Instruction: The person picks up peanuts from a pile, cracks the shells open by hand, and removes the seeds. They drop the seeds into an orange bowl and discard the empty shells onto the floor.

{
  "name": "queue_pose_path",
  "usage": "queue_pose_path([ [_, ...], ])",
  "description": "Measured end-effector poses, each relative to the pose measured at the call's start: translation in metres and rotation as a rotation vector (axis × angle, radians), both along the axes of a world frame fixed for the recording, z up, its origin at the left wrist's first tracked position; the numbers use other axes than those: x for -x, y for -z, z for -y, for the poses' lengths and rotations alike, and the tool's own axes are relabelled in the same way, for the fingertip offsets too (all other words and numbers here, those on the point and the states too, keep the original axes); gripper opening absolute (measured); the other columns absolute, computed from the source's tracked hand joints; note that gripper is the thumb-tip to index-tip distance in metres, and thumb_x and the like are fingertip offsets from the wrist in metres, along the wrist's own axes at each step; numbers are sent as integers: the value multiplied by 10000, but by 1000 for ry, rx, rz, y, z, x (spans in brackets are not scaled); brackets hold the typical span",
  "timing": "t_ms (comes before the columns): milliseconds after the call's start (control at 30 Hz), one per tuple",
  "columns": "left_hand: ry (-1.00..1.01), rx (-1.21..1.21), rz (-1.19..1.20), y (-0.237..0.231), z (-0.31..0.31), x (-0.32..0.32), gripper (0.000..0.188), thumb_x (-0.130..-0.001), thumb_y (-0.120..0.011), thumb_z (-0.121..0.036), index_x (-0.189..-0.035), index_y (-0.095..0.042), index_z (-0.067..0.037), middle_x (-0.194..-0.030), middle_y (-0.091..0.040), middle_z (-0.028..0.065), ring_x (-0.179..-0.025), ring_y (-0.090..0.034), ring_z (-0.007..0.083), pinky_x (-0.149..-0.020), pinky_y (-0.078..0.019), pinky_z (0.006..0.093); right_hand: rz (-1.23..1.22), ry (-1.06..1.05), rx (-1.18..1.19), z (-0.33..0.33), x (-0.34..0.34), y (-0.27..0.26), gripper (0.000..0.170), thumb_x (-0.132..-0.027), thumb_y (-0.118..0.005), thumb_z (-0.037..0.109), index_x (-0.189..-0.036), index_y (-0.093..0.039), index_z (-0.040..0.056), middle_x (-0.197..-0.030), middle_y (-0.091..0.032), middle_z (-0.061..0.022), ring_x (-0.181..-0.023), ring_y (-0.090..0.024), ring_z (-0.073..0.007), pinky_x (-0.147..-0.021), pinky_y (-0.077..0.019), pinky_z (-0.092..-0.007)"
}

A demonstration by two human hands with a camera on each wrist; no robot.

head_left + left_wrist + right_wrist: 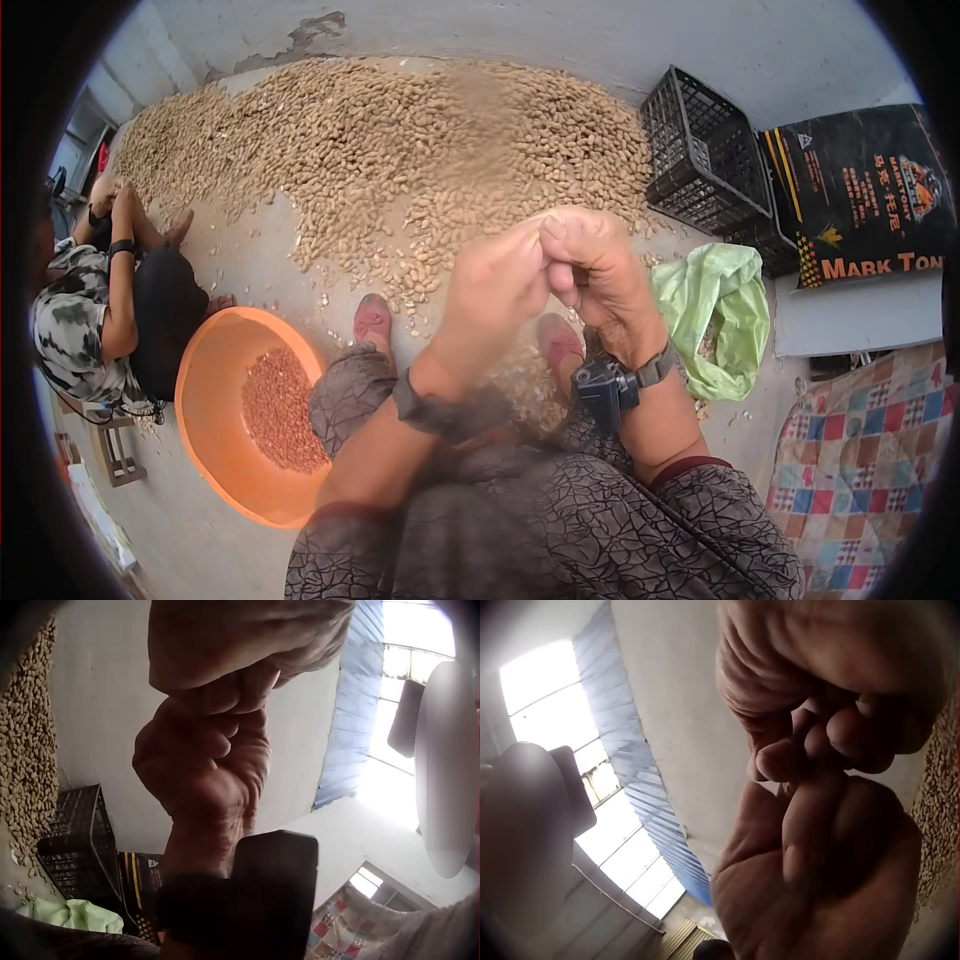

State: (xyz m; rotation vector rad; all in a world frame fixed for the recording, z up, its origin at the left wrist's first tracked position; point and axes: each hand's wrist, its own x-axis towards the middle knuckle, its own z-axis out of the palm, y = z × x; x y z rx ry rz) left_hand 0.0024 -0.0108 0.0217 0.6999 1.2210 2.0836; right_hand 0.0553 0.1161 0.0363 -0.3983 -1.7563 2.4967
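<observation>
Before my chest, both hands meet at the fingertips, above the floor between my feet. My left hand point(500, 275), blurred in the head view, has its fingers bent inward against the right. The right hand point(600, 265) curls its fingers toward the left, thumb and index close together. In the right wrist view the left hand point(817, 877) lies below and the right hand point(832, 652) above, their fingertips crowded together. I cannot tell what, if anything, lies between the fingertips. Below them, pale peanut shells point(525, 385) litter the floor between my shoes.
Unshelled peanuts point(380, 140) spread along the wall. An orange basin point(215, 400) with reddish kernels point(280, 410) stands at my left. Beyond it sits another person point(120, 290). At my right are a green sack point(740, 285), a black crate point(680, 150) and a black printed bag point(860, 190).
</observation>
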Motion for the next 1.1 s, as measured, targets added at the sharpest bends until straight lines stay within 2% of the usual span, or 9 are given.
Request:
queue_pose_path([
  [100,90,-77,197,1,1,4,337,-925,-427,-127,-1191,-513,63,-724,-548,11,-485,-339,22,-453,-258,162,-14,-13,19,-2,2,2,200,-827,-616,210,-801,-623,12,-615,-525,23,-504,-418,-29,-445,-298,-162],
  [233,52,13,183,0,-2,3,400,-909,-423,-118,-1263,-462,63,-692,-530,-2,-492,-343,18,-459,-258,153,2,-63,-53,-2,1,-4,220,-814,-631,205,-855,-629,-12,-633,-532,24,-528,-431,-25,-457,-305,-158],
  [300,-59,51,-38,5,-6,2,392,-905,-416,-113,-1245,-477,71,-675,-517,-9,-488,-341,17,-453,-250,150,-51,-100,-4,-2,1,-3,262,-785,-668,149,-954,-614,-45,-667,-563,8,-495,-453,-19,-414,-331,-141],
  [433,14,86,50,-5,3,3,393,-907,-420,-121,-1243,-483,73,-656,-503,-9,-484,-341,21,-448,-251,161,-75,-50,24,2,-2,-9,268,-782,-670,155,-949,-616,-47,-650,-561,7,-491,-451,-15,-414,-319,-143],
  [733,-65,5,186,2,2,-2,198,-902,-500,-166,-839,-536,18,-595,-481,5,-468,-372,60,-419,-282,212,-34,11,-83,9,-2,-11,171,-823,-637,183,-769,-636,20,-591,-568,8,-480,-438,-20,-414,-299,-159],
  [767,-204,132,-227,4,2,-1,132,-878,-529,-109,-845,-533,19,-586,-481,13,-470,-397,86,-422,-312,231,-34,8,-85,9,-2,-13,174,-825,-636,182,-754,-634,23,-587,-568,8,-478,-441,-20,-410,-300,-158],
  [867,-374,246,-746,6,1,2,61,-825,-576,-5,-846,-524,18,-575,-478,30,-477,-436,130,-433,-360,260,-29,8,-95,9,-1,-9,181,-828,-634,179,-733,-629,25,-582,-568,8,-474,-445,-20,-406,-301,-159],
  [1033,-438,174,-966,14,0,11,53,-848,-558,-16,-831,-515,9,-569,-477,15,-481,-433,118,-435,-360,263,-12,23,-115,9,-1,-8,182,-826,-636,170,-712,-622,28,-581,-569,2,-474,-437,-24,-407,-298,-166],
  [1100,-312,142,-718,15,0,10,110,-886,-529,-87,-830,-519,8,-588,-494,5,-475,-415,88,-425,-337,244,-3,14,-116,9,-1,-10,172,-819,-643,163,-721,-610,26,-576,-564,-2,-479,-427,-25,-412,-295,-172],
])
